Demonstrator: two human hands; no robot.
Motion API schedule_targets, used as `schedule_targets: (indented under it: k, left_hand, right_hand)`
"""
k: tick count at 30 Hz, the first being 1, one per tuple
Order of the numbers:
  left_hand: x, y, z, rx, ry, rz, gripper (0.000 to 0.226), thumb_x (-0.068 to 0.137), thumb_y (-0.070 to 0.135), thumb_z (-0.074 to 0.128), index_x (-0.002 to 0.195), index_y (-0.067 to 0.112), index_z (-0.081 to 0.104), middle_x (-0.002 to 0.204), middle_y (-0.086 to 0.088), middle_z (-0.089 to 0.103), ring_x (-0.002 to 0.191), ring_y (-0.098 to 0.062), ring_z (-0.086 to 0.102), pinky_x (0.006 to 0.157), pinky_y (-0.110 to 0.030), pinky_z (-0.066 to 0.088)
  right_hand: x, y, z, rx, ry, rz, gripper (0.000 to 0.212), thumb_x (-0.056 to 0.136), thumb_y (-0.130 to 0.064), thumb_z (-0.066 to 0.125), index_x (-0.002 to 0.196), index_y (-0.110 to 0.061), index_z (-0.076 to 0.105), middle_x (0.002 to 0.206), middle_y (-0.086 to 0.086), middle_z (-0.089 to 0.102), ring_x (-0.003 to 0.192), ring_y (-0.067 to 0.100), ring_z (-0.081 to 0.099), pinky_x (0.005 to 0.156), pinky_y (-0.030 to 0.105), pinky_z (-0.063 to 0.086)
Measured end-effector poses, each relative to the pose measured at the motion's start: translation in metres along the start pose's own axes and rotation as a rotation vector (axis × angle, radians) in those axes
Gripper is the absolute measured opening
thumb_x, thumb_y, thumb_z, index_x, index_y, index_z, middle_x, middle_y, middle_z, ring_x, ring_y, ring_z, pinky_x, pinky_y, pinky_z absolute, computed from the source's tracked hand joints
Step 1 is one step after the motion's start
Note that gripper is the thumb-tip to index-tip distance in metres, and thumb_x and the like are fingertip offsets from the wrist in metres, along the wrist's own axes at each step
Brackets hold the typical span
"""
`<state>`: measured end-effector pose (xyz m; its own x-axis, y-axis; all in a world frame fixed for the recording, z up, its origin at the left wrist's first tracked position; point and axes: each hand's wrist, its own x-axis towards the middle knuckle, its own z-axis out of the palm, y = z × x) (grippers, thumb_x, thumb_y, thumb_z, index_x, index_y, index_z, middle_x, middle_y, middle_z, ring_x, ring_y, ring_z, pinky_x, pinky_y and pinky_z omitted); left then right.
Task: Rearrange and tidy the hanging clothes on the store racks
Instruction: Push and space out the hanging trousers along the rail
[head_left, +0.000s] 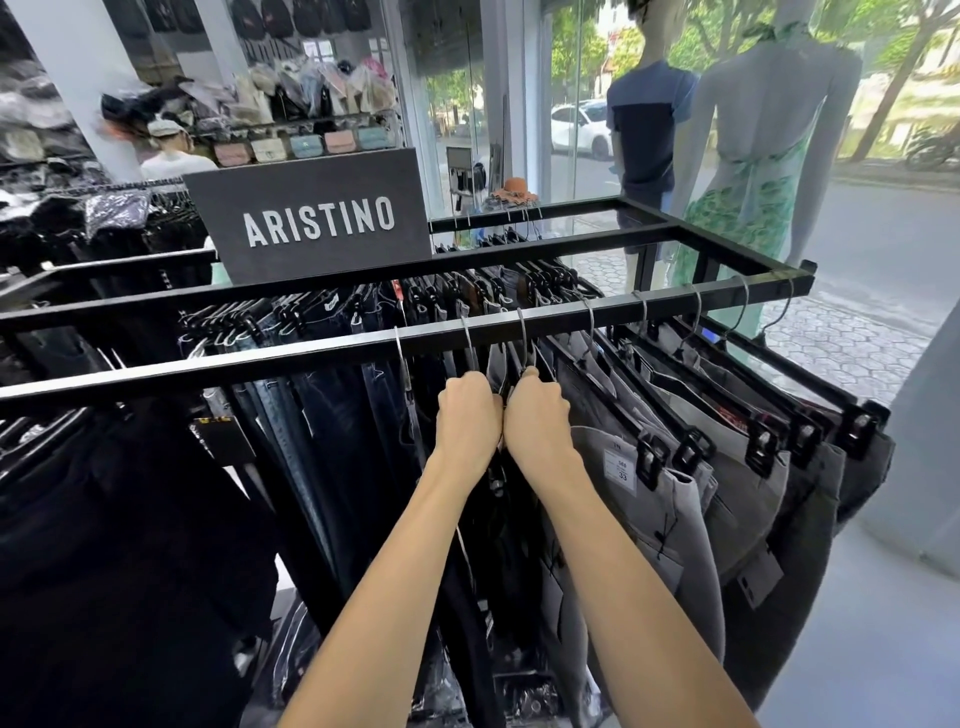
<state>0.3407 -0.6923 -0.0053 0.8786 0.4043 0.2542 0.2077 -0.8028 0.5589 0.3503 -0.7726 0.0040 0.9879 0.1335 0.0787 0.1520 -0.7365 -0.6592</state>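
A black metal rack rail (571, 317) runs across in front of me with trousers hung on black clip hangers. My left hand (467, 415) is closed around the hanger of a dark pair just below the rail. Touching it on the right, my right hand (537, 415) grips the neighbouring hanger (524, 338) by the base of its metal hook. Grey jeans (649, 493) with a size tag hang in a fanned row to the right. Dark blue jeans (322, 415) hang to the left.
A dark "ARISTINO" sign (317, 218) stands on the rack top. Black garments (104, 519) fill the rack at the left. Two mannequins (753, 156) stand by the shop window at the right. Shelves of bags (311, 140) and a person in a cap (171, 150) are behind.
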Motion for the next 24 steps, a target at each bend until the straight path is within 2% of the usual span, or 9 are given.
schedule_targets:
  k: [3,7,11,14,19,24]
  left_hand:
    - [-0.001,0.000,0.002,-0.015,-0.001,0.007,0.036,0.084,-0.003,0.045,0.057,0.009,0.025,0.064,-0.016,0.044,0.086,-0.047,0.056,0.045,-0.030,0.027]
    - [-0.003,0.001,0.004,-0.029,0.015,0.013,0.033,0.085,-0.002,0.046,0.060,0.008,0.027,0.070,-0.016,0.046,0.085,-0.047,0.056,0.050,-0.034,0.031]
    - [-0.004,0.004,0.003,-0.016,0.016,-0.006,0.021,0.087,0.001,0.047,0.069,0.004,0.036,0.082,-0.022,0.055,0.084,-0.045,0.056,0.057,-0.039,0.038]
    - [-0.004,0.005,0.001,0.001,0.009,-0.021,0.020,0.087,0.001,0.046,0.069,0.003,0.039,0.079,-0.015,0.049,0.077,-0.037,0.049,0.058,-0.039,0.039]
    - [-0.007,0.009,-0.004,0.019,-0.016,-0.052,0.030,0.087,0.000,0.046,0.063,0.008,0.031,0.076,-0.010,0.041,0.075,-0.033,0.044,0.060,-0.037,0.038]
    - [-0.009,0.009,-0.005,0.024,-0.017,-0.061,0.008,0.088,0.000,0.045,0.081,-0.002,0.048,0.089,-0.020,0.055,0.090,-0.043,0.057,0.061,-0.038,0.041]
  right_hand:
    - [0.000,0.001,0.001,-0.008,0.023,-0.007,0.029,0.098,-0.006,0.041,0.125,0.003,0.045,0.124,0.025,0.055,0.117,0.044,0.052,0.080,0.042,0.042]
    - [-0.003,0.002,-0.003,-0.003,0.026,0.000,0.029,0.098,-0.005,0.039,0.125,0.003,0.045,0.125,0.026,0.054,0.118,0.044,0.052,0.086,0.044,0.043]
    - [-0.001,0.004,-0.005,-0.013,0.030,0.002,0.027,0.097,-0.004,0.038,0.123,0.003,0.045,0.126,0.027,0.054,0.118,0.046,0.051,0.088,0.046,0.043]
    - [-0.001,0.004,-0.004,-0.026,0.025,-0.001,0.028,0.098,-0.005,0.038,0.124,0.003,0.045,0.126,0.027,0.054,0.118,0.046,0.051,0.088,0.046,0.043]
    - [-0.003,0.003,-0.002,-0.057,0.030,-0.005,0.030,0.099,-0.006,0.038,0.127,0.004,0.045,0.124,0.025,0.056,0.116,0.045,0.053,0.084,0.043,0.044]
    - [-0.004,0.002,-0.004,-0.059,0.018,0.047,0.034,0.099,-0.012,0.045,0.129,0.004,0.042,0.129,0.024,0.054,0.120,0.043,0.053,0.090,0.045,0.045]
